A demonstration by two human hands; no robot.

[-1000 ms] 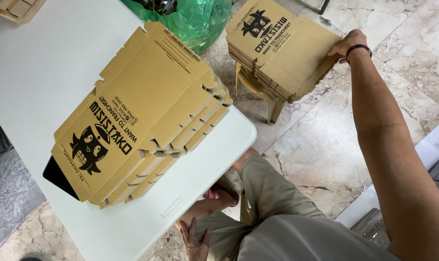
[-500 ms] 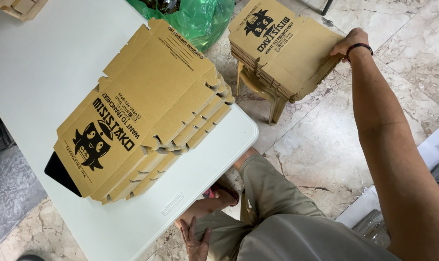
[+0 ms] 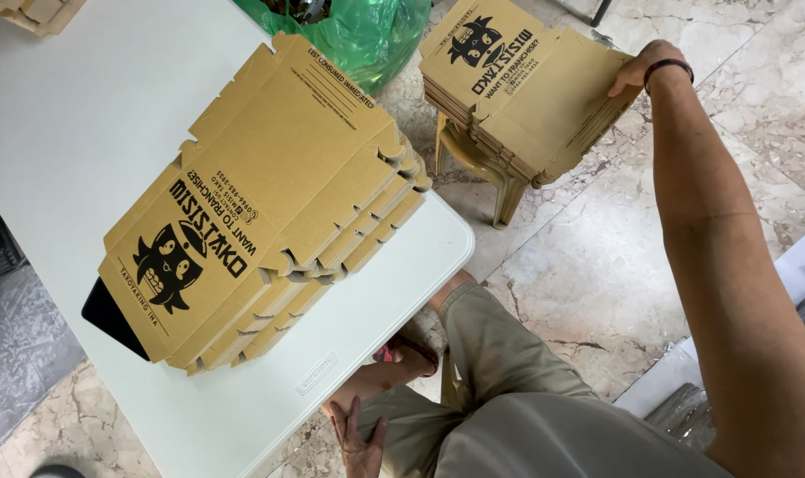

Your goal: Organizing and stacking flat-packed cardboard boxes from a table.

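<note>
Two stacks of flat, unfolded cardboard boxes are what I log from the head view.

Item 1: far stack of flat boxes [image 3: 522, 84], brown cardboard with black printed figure and lettering on the top sheet, edges roughly squared, resting on a small tan stool [image 3: 487, 173] that stands on the marble floor [image 3: 588, 265]. My right hand [image 3: 637, 71] is stretched out at the end of a nearly straight arm, with a dark band on the wrist; the fingers grip the stack's far right corner edge. How many sheets the fingers hold I cannot tell.

Item 2: near stack of flat boxes [image 3: 261, 199], same brown card and black print, sheets fanned so their notched flaps step out along the right edge. It lies diagonally on the white counter [image 3: 75, 124], close to the counter's rounded corner, and covers most of a black flat object [image 3: 110, 314] whose corner shows at its lower left.

Item 3: left hand [image 3: 360, 443], low in the view beside my knee, fingers spread and relaxed, holding nothing.

Item 4: green plastic bag [image 3: 367, 35], between the counter's edge and the stool.

Item 5: olive shorts [image 3: 500, 381] and one red sandal [image 3: 411, 350] below the counter edge.
</note>
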